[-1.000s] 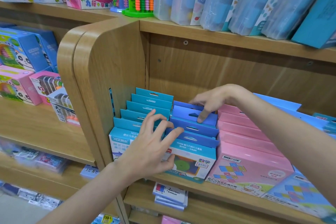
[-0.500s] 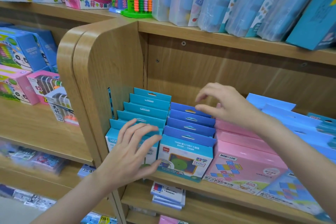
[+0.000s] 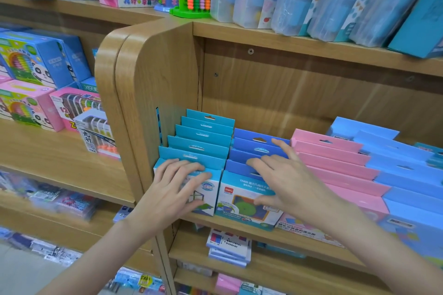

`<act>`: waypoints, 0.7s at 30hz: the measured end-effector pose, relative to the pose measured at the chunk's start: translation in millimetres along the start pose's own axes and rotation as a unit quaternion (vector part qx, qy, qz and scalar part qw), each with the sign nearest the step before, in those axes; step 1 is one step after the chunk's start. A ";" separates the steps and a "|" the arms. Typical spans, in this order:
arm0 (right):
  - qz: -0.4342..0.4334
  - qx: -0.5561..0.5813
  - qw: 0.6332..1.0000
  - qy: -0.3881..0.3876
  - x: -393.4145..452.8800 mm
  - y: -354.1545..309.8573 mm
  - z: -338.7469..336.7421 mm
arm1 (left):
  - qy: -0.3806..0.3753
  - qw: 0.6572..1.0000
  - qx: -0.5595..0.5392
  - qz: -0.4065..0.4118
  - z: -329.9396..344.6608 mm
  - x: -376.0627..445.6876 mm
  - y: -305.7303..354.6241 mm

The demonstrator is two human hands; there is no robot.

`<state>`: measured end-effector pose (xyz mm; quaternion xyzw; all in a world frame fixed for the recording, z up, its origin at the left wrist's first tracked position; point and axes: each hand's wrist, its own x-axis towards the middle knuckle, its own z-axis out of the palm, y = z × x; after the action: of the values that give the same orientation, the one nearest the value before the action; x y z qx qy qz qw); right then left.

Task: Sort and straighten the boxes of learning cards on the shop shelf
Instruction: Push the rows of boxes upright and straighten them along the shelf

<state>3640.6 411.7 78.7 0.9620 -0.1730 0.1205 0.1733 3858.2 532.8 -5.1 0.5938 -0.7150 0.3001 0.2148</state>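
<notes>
Left hand [image 3: 175, 189] flat on front teal box [image 3: 191, 189], fingers spread, gripping nothing; right hand [image 3: 285, 179] flat on front dark-blue box [image 3: 242, 201] beside it; both rows run back from the fingertips.

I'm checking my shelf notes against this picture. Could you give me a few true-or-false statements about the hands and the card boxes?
1. The left hand lies on the front teal box. True.
2. The right hand rests on the pink boxes. False: it lies on the dark blue boxes.
3. The teal row stands against the shelf's wooden side panel. True.
4. A box is lifted off the shelf. False: all stand in rows.
</notes>
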 end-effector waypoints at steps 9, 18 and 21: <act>-0.016 0.087 0.996 0.030 -5.3 -0.3 0.1 | -0.002 1.000 -0.007 0.012 0.4 -1.2 -4.3; 0.002 0.054 0.998 0.042 -3.9 3.5 10.8 | -0.011 1.000 -0.014 0.007 -0.6 -1.5 -3.3; -0.005 0.073 0.996 0.044 -3.2 6.8 11.5 | -0.012 1.000 -0.011 0.007 -0.1 -1.9 -3.2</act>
<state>3637.1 402.3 69.3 0.9667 -0.1515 0.1740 0.1108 3861.7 533.8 -5.8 0.5900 -0.7248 0.2864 0.2110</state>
